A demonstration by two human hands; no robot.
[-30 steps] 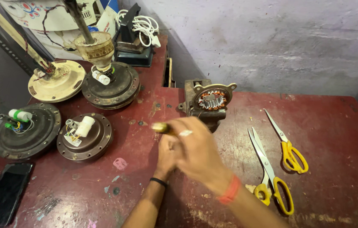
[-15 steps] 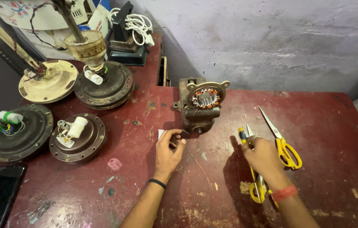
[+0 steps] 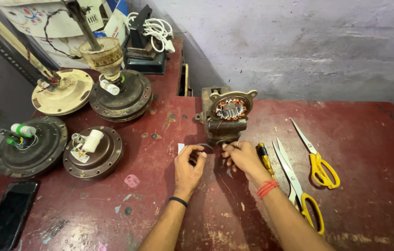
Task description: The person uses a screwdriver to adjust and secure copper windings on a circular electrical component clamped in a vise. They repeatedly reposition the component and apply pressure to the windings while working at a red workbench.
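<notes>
Both hands meet on the worn red-painted bench (image 3: 345,195) just in front of the small grimy metal motor housing with exposed copper windings (image 3: 227,114), which stands upright with its round open face turned toward the camera. The left hand (image 3: 188,166) lies slightly left of the housing's base, fingers curled; its fingertips touch a small white slip (image 3: 181,148) lying on the bench, though whether it pinches it I cannot tell. The right hand (image 3: 242,157) lies directly below the housing, its fingertips bent inward and nearly touching the base; whether it grips anything is hidden. A thin dark wire loop (image 3: 206,147) seems to run between the two hands.

The housing is straight ahead of both hands, the right one being the nearer. Just right of the right hand lies a yellow-and-black-handled screwdriver (image 3: 264,157), its long axis pointing away from the person, and beyond it two pairs of yellow-handled scissors (image 3: 320,162), blades pointing toward the wall.
</notes>
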